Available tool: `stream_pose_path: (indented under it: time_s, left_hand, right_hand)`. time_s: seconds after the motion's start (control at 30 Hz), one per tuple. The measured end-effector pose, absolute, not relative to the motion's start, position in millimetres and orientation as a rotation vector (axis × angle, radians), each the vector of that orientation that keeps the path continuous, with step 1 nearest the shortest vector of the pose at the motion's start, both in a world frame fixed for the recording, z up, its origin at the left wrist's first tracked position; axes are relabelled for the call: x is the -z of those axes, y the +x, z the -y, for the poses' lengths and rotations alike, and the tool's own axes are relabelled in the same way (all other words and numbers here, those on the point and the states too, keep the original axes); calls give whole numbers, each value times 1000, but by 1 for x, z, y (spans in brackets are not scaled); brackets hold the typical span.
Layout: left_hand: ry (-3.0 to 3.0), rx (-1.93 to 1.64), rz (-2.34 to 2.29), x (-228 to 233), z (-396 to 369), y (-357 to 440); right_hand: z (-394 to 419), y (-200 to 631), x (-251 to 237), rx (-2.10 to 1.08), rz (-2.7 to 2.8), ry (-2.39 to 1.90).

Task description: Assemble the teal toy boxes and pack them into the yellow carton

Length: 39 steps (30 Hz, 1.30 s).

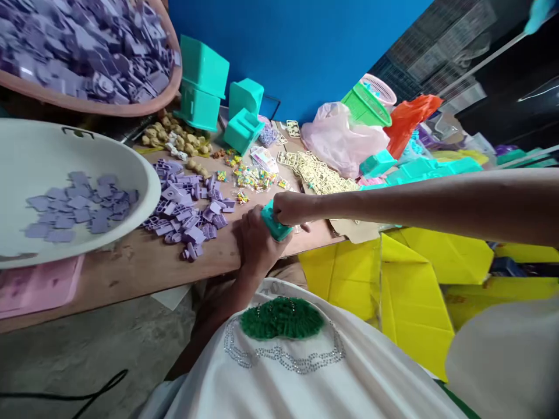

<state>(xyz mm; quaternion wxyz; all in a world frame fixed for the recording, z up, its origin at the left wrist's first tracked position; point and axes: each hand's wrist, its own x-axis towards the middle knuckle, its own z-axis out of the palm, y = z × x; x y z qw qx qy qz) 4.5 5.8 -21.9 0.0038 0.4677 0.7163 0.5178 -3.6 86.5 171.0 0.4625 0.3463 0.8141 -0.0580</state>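
Close to the table's front edge, my left hand (257, 241) is wrapped round a small turquoise plastic box (278, 230), gripping it from the left. My right hand (293, 208) reaches in from the right and presses down on the top of this box with its fingers curled. What those fingers hold, if anything, is hidden. To the left of my hands lies a pile of purple plastic pieces (186, 203). Just beyond them are small bags of colourful bits (255, 177) and a heap of cream flat parts (321, 171).
A white basin (144, 212) holding purple plates and a pink tub (172, 87) full of purple parts stand left. Turquoise boxes (203, 75) are stacked at the back. Plastic bags (345, 137) and a green basket (367, 105) sit back right. Yellow sheeted boxes (414, 297) stand below right.
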Motion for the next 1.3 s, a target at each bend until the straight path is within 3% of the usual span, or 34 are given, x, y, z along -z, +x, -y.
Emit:
stream_pose_path:
  time_s: [0.5,0.67,0.8,0.9,1.1,1.3]
  left_hand:
    - [1478,-1594,-2195,28,-7,6]
    - [1491,-1672,-2117,28,-4,-4]
    - [1519,-1719,-1976,28,0,-17]
    - [1507,-1660,-1923,27,3,-27]
    - [1514,-1584,-1926,24,4,-35]
    - [1472,-1500,-1813,22,7,-49]
  right_hand:
    - [-96,-1,-147,144,-2070,926]
    - [-117,14,-159,516,-2134,944]
    - [-134,51,-160,698,-2658,1019]
    - [-131,68,-143,661,-2937,885]
    - [-105,58,-120,307,-2836,756]
    - [-126,66,-126,581,-2862,633]
